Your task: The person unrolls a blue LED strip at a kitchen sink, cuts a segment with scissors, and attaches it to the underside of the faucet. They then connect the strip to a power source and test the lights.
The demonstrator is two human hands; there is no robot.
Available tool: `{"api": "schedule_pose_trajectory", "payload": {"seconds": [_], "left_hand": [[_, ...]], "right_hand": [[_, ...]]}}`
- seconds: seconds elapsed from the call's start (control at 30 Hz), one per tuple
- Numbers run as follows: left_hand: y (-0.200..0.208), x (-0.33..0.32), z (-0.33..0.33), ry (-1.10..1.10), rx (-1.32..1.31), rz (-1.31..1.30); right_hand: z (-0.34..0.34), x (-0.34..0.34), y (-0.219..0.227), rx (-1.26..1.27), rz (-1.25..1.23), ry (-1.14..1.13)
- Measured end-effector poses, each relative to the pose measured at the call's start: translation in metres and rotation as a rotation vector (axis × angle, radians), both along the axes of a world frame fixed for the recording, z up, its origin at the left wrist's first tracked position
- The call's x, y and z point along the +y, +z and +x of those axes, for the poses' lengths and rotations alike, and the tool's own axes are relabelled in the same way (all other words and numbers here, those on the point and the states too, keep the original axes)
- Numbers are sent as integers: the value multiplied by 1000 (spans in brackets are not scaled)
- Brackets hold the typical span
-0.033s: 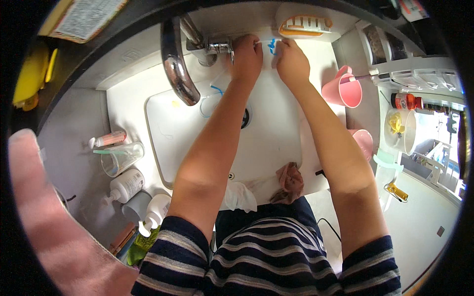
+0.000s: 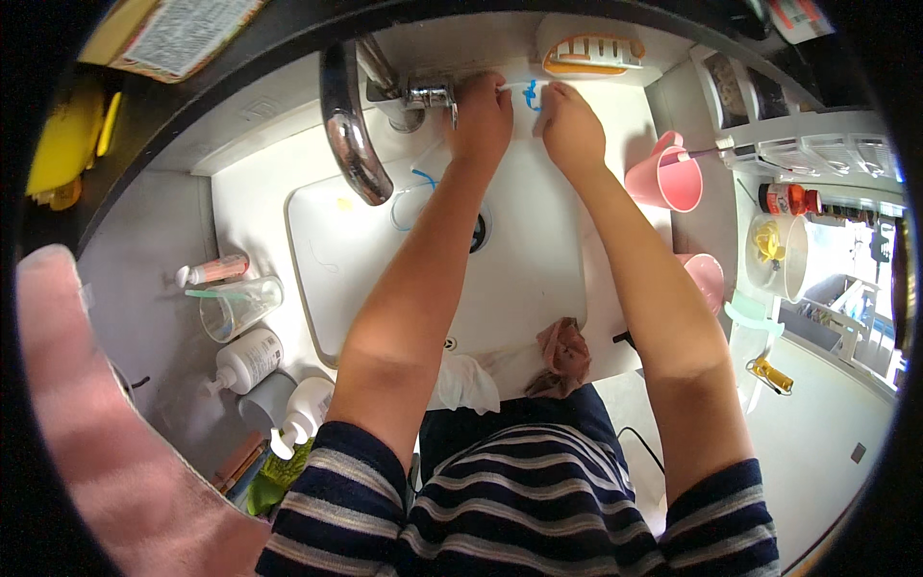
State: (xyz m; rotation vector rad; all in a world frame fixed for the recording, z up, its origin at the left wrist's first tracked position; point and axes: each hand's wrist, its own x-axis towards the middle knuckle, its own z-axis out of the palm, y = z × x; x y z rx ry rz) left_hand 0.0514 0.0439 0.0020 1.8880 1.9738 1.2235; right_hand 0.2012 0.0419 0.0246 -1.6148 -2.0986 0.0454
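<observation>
Near edge: striped torso point(image 2: 524, 481), both forearms reaching out over the sink point(image 2: 538, 279). White cloth point(image 2: 466, 385) and crumpled mauve cloth point(image 2: 565, 351) lie on the sink's near rim.

Mid: thin looped line point(image 2: 424, 177) with a blue section rests at the basin's back left, left forearm covering part of it; dark drain point(image 2: 478, 234) partly hidden by the same arm.

Far: left hand point(image 2: 481, 117) just beside the faucet point(image 2: 352, 154), fingers curled; whether they grip anything cannot be told. Right hand point(image 2: 575, 133) at the back ledge, fingers bent inward, thumb side facing left; contact surfaces hidden, grip undetermined. Work item, a blue knotted piece point(image 2: 531, 94) on a pale strand, lies between the two hands, closer to the right.

Behind the right hand: orange-and-white slatted soap dish point(image 2: 594, 56). Pink mug point(image 2: 679, 185) to its right.

Versus earlier frame: view shifted slightly; right hand marginally farther right relative to the dish. Left hand, blue piece, looped line and cloths: little visible change.
</observation>
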Motion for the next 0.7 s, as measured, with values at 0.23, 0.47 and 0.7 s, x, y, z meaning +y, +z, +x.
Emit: {"api": "schedule_pose_trajectory", "payload": {"seconds": [0.23,0.47,0.7], "left_hand": [[23,-21,1,-18,182,-142],[60,-63,-8,-14,157,-310],[57,-111,-30,-11,-53,-405]], "right_hand": [[19,-40,8,124,26,21],[12,-55,14,406,-113,-34],[2,-37,7,712,-393,-168]]}}
